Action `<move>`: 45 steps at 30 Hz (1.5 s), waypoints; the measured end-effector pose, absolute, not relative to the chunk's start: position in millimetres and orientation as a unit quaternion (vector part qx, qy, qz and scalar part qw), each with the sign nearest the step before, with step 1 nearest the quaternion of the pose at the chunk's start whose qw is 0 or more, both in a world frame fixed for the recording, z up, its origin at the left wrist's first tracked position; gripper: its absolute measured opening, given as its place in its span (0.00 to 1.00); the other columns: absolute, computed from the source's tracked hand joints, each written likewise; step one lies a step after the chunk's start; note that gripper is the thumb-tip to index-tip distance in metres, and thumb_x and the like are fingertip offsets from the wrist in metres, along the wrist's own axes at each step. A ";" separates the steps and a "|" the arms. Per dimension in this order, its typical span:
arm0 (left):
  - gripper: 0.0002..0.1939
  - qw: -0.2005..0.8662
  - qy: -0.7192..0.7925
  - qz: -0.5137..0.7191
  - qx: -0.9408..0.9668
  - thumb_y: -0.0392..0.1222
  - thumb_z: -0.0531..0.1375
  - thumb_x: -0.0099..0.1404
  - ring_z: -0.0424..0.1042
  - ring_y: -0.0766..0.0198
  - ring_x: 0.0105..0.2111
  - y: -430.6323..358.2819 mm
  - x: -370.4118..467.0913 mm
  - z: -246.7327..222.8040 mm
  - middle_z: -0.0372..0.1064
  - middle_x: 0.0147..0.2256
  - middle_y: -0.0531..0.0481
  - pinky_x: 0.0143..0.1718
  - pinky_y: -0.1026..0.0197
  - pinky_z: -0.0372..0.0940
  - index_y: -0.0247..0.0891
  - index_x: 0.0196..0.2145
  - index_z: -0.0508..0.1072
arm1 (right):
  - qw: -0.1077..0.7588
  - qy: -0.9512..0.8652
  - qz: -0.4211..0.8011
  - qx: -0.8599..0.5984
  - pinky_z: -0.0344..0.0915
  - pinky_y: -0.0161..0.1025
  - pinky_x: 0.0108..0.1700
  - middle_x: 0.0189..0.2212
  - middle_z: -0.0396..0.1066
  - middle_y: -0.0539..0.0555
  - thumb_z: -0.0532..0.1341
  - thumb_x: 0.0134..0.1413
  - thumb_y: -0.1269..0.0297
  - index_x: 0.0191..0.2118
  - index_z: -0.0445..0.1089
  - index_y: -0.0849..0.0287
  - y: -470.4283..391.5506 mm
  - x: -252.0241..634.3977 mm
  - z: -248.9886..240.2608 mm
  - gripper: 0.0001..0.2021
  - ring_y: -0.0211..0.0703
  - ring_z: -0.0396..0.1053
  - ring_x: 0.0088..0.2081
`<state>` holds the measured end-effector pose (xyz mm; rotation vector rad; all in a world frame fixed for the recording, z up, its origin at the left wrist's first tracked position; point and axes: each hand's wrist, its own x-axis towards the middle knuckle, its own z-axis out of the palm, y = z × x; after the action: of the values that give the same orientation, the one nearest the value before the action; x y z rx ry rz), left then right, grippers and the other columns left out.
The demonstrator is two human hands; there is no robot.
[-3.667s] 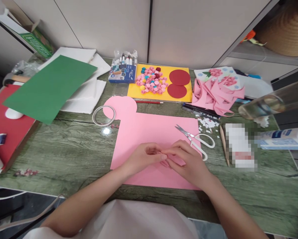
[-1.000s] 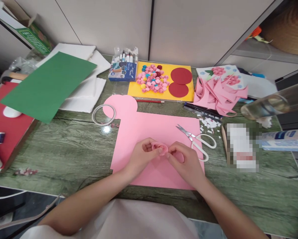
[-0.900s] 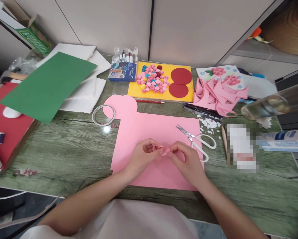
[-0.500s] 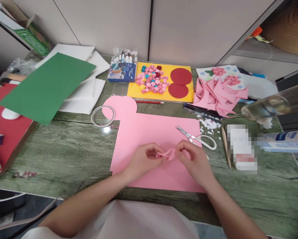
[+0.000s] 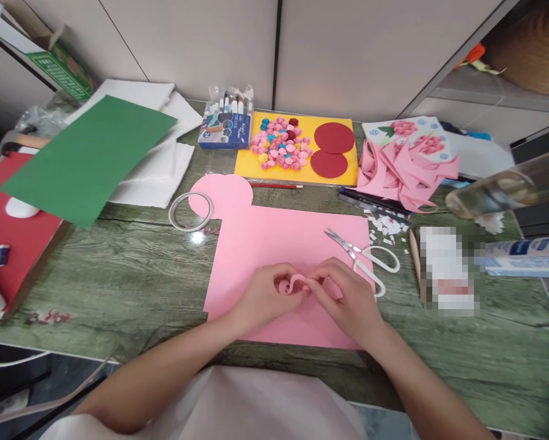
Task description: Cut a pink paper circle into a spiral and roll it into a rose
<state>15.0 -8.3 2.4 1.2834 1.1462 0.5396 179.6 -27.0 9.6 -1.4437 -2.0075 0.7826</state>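
One curled pink strip [image 5: 297, 278], held above the pink sheet [image 5: 274, 238], is pinched in the nearly closed fingers of left hand [image 5: 266, 291] and right hand [image 5: 346, 296], apparently so its coil is kept from unwinding, scissors [image 5: 356, 250] being laid across the sheet's right edge.

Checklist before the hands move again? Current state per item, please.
1. Curled pink paper strip held by left hand and right hand: ok.
2. Strip's far end secured: cannot tell, fingers hide it.
3. Large flat pink paper sheet beneath the hands: ok.
4. White-handled metal scissors clear of right hand: cannot tell, lower handle very close.
5. Round whitish tape ring away from hands: ok.
6. Small white paper scraps gathered up: not ok, scattered.
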 end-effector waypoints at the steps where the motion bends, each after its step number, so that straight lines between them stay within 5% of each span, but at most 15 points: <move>1: 0.03 0.620 0.496 0.235 0.560 0.38 0.59 0.52 0.62 0.68 0.26 -8.2 14.8 2.4 0.66 0.23 0.53 0.28 0.65 0.56 0.36 0.25 0.70 | 0.264 -0.753 0.290 -0.529 0.61 0.38 0.35 0.28 0.68 0.51 0.55 0.57 0.68 0.31 0.65 0.56 -26.9 180.3 8.9 0.04 0.41 0.66 0.32; 18: 0.04 0.658 0.473 0.257 0.527 0.31 0.58 0.49 0.61 0.70 0.26 -11.5 14.6 0.4 0.66 0.24 0.54 0.29 0.66 0.57 0.35 0.26 0.71 | 0.212 -0.813 0.280 -0.465 0.61 0.39 0.34 0.27 0.68 0.53 0.50 0.62 0.64 0.33 0.70 0.57 -26.2 180.4 11.9 0.13 0.42 0.65 0.31; 24: 0.05 0.772 0.436 0.279 0.369 0.38 0.62 0.51 0.59 0.73 0.20 -6.6 9.9 -2.3 0.64 0.21 0.55 0.21 0.67 0.52 0.34 0.27 0.71 | 0.233 -0.762 0.378 -0.471 0.63 0.37 0.35 0.30 0.60 0.52 0.50 0.62 0.64 0.50 0.67 0.51 -26.8 186.0 17.1 0.14 0.39 0.62 0.33; 31: 0.06 0.842 0.379 0.298 0.241 0.39 0.63 0.53 0.60 0.72 0.23 -1.5 8.1 -4.3 0.66 0.23 0.53 0.27 0.66 0.55 0.33 0.26 0.73 | 0.269 -0.709 0.457 -0.464 0.62 0.43 0.44 0.37 0.60 0.54 0.49 0.62 0.58 0.58 0.57 0.49 -26.9 181.2 12.8 0.19 0.43 0.61 0.40; 34: 0.06 0.842 0.380 0.328 0.198 0.40 0.63 0.54 0.58 0.72 0.21 1.2 7.5 -6.1 0.62 0.20 0.55 0.29 0.65 0.56 0.34 0.25 0.73 | 0.337 -0.619 0.477 -0.525 0.63 0.39 0.38 0.34 0.62 0.52 0.53 0.59 0.59 0.51 0.60 0.54 -29.4 175.2 7.2 0.15 0.40 0.63 0.35; 37: 0.04 0.830 0.377 0.381 0.156 0.39 0.62 0.54 0.63 0.70 0.26 3.3 7.1 -6.3 0.64 0.22 0.54 0.35 0.64 0.59 0.35 0.26 0.73 | 0.303 -0.524 0.573 -0.553 0.59 0.33 0.26 0.22 0.60 0.45 0.55 0.58 0.60 0.38 0.63 0.57 -31.1 169.1 4.3 0.07 0.35 0.60 0.23; 41: 0.05 0.834 0.363 0.396 0.126 0.38 0.61 0.56 0.66 0.69 0.30 2.0 7.9 -4.0 0.67 0.26 0.52 0.37 0.64 0.60 0.34 0.25 0.72 | 0.228 -0.407 0.774 -0.427 0.56 0.31 0.21 0.18 0.62 0.44 0.53 0.59 0.57 0.42 0.65 0.59 -32.1 160.8 2.4 0.12 0.32 0.60 0.17; 45: 0.05 0.839 0.352 0.402 0.101 0.38 0.63 0.53 0.66 0.68 0.29 -1.8 9.3 -3.3 0.69 0.28 0.51 0.33 0.65 0.60 0.34 0.27 0.73 | 0.276 -0.305 0.830 -0.377 0.51 0.30 0.19 0.18 0.63 0.44 0.56 0.56 0.56 0.37 0.66 0.60 -32.9 154.7 -3.9 0.11 0.29 0.58 0.15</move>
<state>9.3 -1.8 -3.3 0.2142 0.7447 0.8492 154.7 -32.9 -3.9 -1.0132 -0.8199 2.2304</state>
